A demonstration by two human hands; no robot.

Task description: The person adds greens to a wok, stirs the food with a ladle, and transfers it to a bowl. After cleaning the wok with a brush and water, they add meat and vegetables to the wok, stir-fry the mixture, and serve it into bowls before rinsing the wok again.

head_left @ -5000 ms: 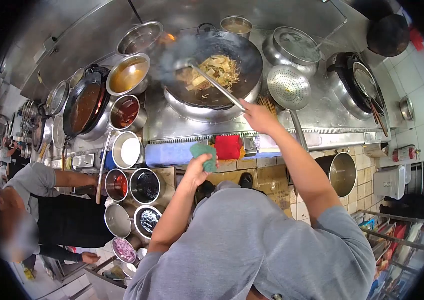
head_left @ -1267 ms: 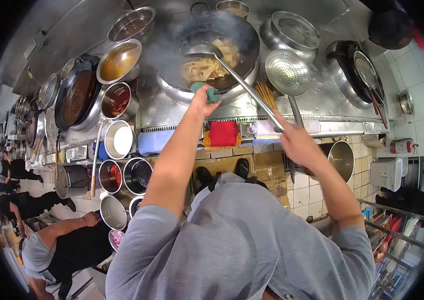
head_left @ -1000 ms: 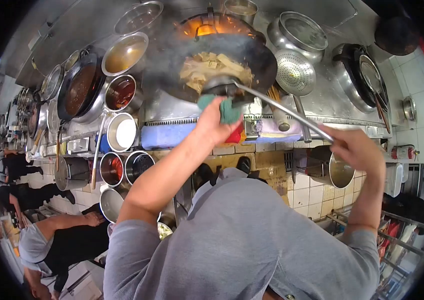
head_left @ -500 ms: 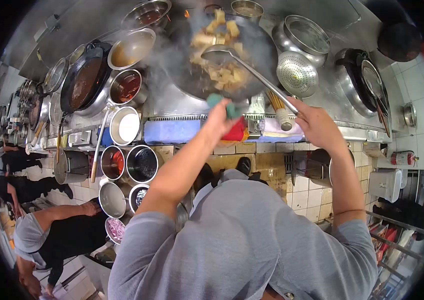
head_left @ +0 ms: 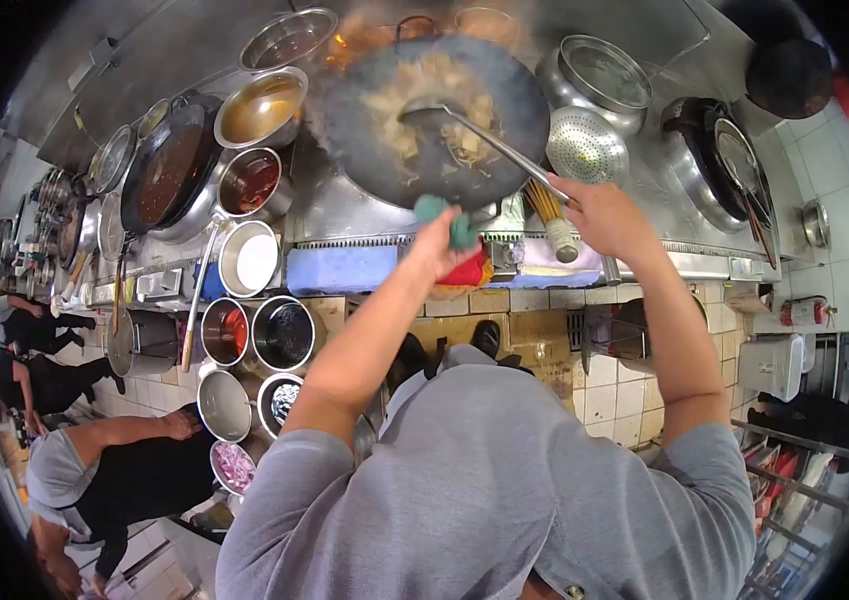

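A large dark wok (head_left: 355, 145) sits on the range and holds steaming pale brown chunks of food (head_left: 470, 145). My left hand (head_left: 435, 245) is closed round a green cloth (head_left: 432, 208) at the wok's near rim; whatever the cloth covers there is hidden. The long handle of a steel ladle (head_left: 507, 147) is in my closed right hand (head_left: 607, 222). The ladle's bowl lies over the food in the wok. Just below the handle, a bamboo wok brush (head_left: 551, 215) rests on the counter, near my right hand but apart from it.
A perforated strainer (head_left: 587, 150) and a lidded pot (head_left: 605, 75) stand right of the wok. To its left are a bowl of amber liquid (head_left: 260, 105), a pot of red sauce (head_left: 250, 182) and several containers. Flames (head_left: 345, 45) show behind the wok. A co-worker (head_left: 135, 485) is at lower left.
The airborne food has dropped back into the wok, which has tipped and shifted slightly. My right hand has moved a little left and up with the ladle. Flames now show behind.
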